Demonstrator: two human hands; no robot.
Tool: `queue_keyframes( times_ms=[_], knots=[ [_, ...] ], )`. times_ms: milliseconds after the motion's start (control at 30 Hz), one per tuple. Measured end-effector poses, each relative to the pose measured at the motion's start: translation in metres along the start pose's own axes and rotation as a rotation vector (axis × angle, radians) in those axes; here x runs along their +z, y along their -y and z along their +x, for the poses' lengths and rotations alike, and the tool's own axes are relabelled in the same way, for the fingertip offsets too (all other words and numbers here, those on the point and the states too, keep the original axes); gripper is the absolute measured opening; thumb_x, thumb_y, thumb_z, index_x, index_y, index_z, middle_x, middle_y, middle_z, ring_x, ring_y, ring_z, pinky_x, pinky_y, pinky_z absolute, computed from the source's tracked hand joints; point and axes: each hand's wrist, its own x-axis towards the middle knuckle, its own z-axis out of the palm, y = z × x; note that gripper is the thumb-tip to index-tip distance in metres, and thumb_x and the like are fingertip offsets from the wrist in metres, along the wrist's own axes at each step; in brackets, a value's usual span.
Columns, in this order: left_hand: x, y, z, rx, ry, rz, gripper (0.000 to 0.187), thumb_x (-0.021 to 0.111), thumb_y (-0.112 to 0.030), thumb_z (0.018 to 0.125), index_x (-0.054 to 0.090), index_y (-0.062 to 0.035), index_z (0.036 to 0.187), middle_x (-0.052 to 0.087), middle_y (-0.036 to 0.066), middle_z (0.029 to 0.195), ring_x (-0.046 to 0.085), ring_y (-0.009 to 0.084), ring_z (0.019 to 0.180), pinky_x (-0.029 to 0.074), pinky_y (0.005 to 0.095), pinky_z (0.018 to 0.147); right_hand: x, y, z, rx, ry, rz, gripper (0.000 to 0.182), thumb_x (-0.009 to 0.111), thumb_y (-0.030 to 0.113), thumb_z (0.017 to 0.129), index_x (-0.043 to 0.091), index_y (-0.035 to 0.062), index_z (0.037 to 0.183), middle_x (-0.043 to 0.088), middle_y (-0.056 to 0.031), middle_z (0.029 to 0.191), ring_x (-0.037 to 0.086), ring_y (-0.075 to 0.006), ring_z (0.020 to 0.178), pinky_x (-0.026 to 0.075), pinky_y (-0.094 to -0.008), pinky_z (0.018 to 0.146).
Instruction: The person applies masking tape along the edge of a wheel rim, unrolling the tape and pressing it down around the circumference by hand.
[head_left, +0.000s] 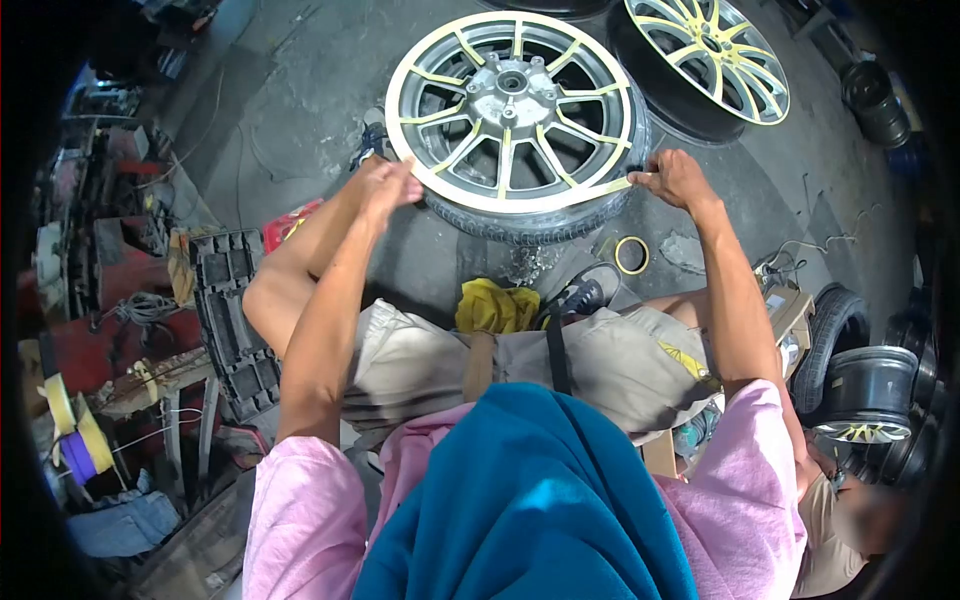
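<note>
A motorcycle wheel rim (511, 92) lies flat on top of a tire (545, 232), with strips of yellow masking tape along its spokes and pale tape around its edge. My right hand (677, 180) pinches the end of a masking tape strip (600, 190) at the rim's near right. At the near left edge is my left hand (388, 188), its fingertips right at the taped border and smeared by motion. On the floor, a roll of masking tape (631, 255) lies below my right hand. Yellow cloth (496, 305) is bunched between my legs.
A second taped wheel (712, 45) rests at the back right. Further right stand a tire (835, 340) and a dark rim (868, 385). Left of me are a black plastic rack (236, 320) and tape rolls (75, 440). Part of another person (840, 540) shows at lower right.
</note>
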Motion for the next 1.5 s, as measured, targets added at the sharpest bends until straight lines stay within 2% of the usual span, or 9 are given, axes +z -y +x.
queue_keyframes(
  times_ms=[333,567,867,933,1033,1167,1267,1400,1500],
  knots=[
    [0.015,-0.004,-0.029,-0.212,0.297,0.204,0.048,0.074,-0.047,0.088,0.065,-0.0008,0.097,0.07,0.011,0.09,0.069,0.0176,0.074,0.062,0.0319,0.068,-0.004,-0.018,0.042,0.213,-0.017,0.44,0.055,0.065,0.054,0.09,0.066,-0.0008,0.081,0.066,-0.0137,0.07,0.062,-0.0229,0.064,0.049,-0.0393,0.065],
    [-0.068,-0.061,0.082,-0.132,0.131,0.689,0.053,0.058,-0.052,0.097,0.067,0.0,0.106,0.07,0.011,0.087,0.067,0.0186,0.071,0.059,0.0342,0.066,0.01,-0.021,0.084,0.4,-0.002,0.53,0.06,0.056,0.057,0.094,0.064,-0.0007,0.108,0.069,-0.0239,0.092,0.069,-0.0311,0.084,0.052,-0.0443,0.079],
    [0.0,-0.1,0.144,0.008,0.16,0.732,0.048,0.05,-0.037,0.102,0.063,0.0074,0.112,0.07,0.02,0.096,0.072,0.0259,0.078,0.063,0.0406,0.063,0.06,-0.054,0.127,0.32,-0.048,0.579,0.063,0.036,0.056,0.102,0.063,-0.0004,0.107,0.065,-0.03,0.092,0.065,-0.0414,0.09,0.048,-0.0485,0.082],
    [0.008,-0.102,0.156,0.106,0.04,0.883,0.051,0.048,-0.038,0.102,0.064,0.0094,0.112,0.071,0.024,0.098,0.074,0.0312,0.082,0.064,0.0384,0.063,0.07,-0.054,0.131,0.118,-0.369,0.516,0.062,0.036,0.054,0.102,0.066,0.0004,0.107,0.065,-0.0237,0.086,0.065,-0.0343,0.085,0.05,-0.0461,0.076],
    [0.011,-0.104,0.157,0.008,0.031,0.777,0.057,0.044,-0.044,0.101,0.066,0.0083,0.111,0.07,0.027,0.105,0.071,0.039,0.095,0.061,0.044,0.077,0.048,-0.041,0.119,0.436,-0.08,0.759,0.062,0.038,0.056,0.101,0.068,0.003,0.11,0.064,-0.0168,0.081,0.064,-0.0261,0.074,0.051,-0.0397,0.063],
    [0.007,-0.095,0.196,0.175,0.008,0.947,0.063,0.04,-0.05,0.1,0.069,0.0051,0.108,0.068,0.029,0.109,0.066,0.0442,0.105,0.052,0.0495,0.092,0.066,-0.032,0.096,0.414,-0.308,0.834,0.066,0.042,0.062,0.098,0.067,0.0035,0.115,0.06,-0.0089,0.075,0.057,-0.0163,0.057,0.045,-0.033,0.045],
    [0.024,-0.112,0.222,0.423,-0.081,1.04,0.067,0.037,-0.053,0.103,0.073,0.0032,0.098,0.072,0.025,0.094,0.071,0.0351,0.089,0.053,0.0466,0.079,0.048,0.007,0.044,0.587,-0.114,1.046,0.067,0.042,0.065,0.098,0.065,0.0029,0.113,0.06,-0.0063,0.076,0.057,-0.0143,0.059,0.044,-0.0311,0.045],
    [0.063,-0.14,0.219,0.449,-0.152,0.683,0.068,0.031,-0.053,0.103,0.073,-0.0001,0.1,0.069,0.026,0.107,0.063,0.0372,0.109,0.046,0.0455,0.096,0.047,0.062,-0.005,0.697,-0.146,1.305,0.06,0.045,0.064,0.098,0.06,0.0059,0.104,0.056,-0.0013,0.078,0.054,-0.0119,0.058,0.042,-0.0273,0.042],
    [0.081,-0.134,0.232,0.434,-0.069,0.507,0.065,0.027,-0.05,0.102,0.07,-0.002,0.112,0.067,0.025,0.116,0.059,0.0386,0.116,0.042,0.0447,0.102,0.085,0.067,-0.009,0.652,-0.265,1.317,0.054,0.046,0.059,0.101,0.056,0.0066,0.094,0.053,-0.0016,0.079,0.055,-0.0156,0.075,0.048,-0.0312,0.068]
  ],
)
